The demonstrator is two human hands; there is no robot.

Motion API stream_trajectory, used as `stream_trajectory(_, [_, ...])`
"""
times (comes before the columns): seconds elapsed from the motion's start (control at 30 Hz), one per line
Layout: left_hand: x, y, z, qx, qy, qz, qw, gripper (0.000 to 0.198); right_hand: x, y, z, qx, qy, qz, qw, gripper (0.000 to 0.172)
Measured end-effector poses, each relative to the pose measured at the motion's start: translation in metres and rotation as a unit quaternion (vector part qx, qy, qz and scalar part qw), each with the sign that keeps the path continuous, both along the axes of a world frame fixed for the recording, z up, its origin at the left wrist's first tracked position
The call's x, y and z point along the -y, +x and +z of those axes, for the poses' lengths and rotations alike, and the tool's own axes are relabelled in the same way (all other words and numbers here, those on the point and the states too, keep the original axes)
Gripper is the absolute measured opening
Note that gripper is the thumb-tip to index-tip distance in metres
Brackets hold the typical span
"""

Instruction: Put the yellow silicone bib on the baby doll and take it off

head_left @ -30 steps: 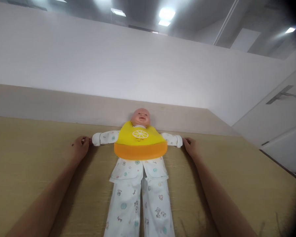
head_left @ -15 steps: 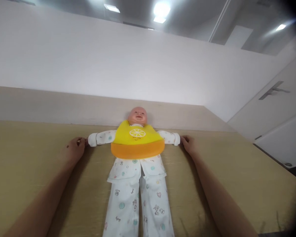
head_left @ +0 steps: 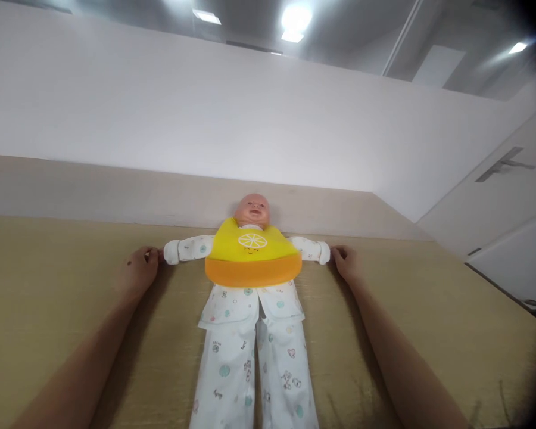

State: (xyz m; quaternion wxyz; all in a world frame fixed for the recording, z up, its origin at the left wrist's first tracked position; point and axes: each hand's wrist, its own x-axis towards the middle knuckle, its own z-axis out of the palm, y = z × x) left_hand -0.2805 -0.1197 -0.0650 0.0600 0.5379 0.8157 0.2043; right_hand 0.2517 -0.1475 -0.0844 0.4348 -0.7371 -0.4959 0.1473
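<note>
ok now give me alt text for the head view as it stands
A doll in a patterned white outfit and yellow-and-orange bib lies face up on a table, arms spread. A person's left hand and right hand are at one cuff each; whether they hold on is unclear.

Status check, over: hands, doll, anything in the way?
Left hand at one sleeve cuff, right hand at the other cuff, grip unclear. Doll face-up, arms spread, bib over chest. No obstruction visible between hands and cuffs.
</note>
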Motion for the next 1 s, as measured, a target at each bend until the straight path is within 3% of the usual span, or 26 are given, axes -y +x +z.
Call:
stream_trajectory(0.6, [-0.006, -0.004, -0.006, 0.053, -0.003, 0.01, 0.999, 0.041, -0.003, 0.002, 0.001, 0.019, -0.034, 0.084, 0.996, 0.034])
stream_trajectory(0.87, [0.007, 0.011, 0.011, 0.064, -0.012, -0.012, 0.998, 0.044, -0.001, 0.008, -0.011, 0.034, -0.006, 0.084, 0.996, 0.052])
stream_trajectory(1.0, [0.006, 0.012, 0.011, 0.063, -0.005, 0.001, 0.998, 0.044, -0.002, 0.007, -0.014, 0.043, 0.013, 0.056, 0.997, 0.058])
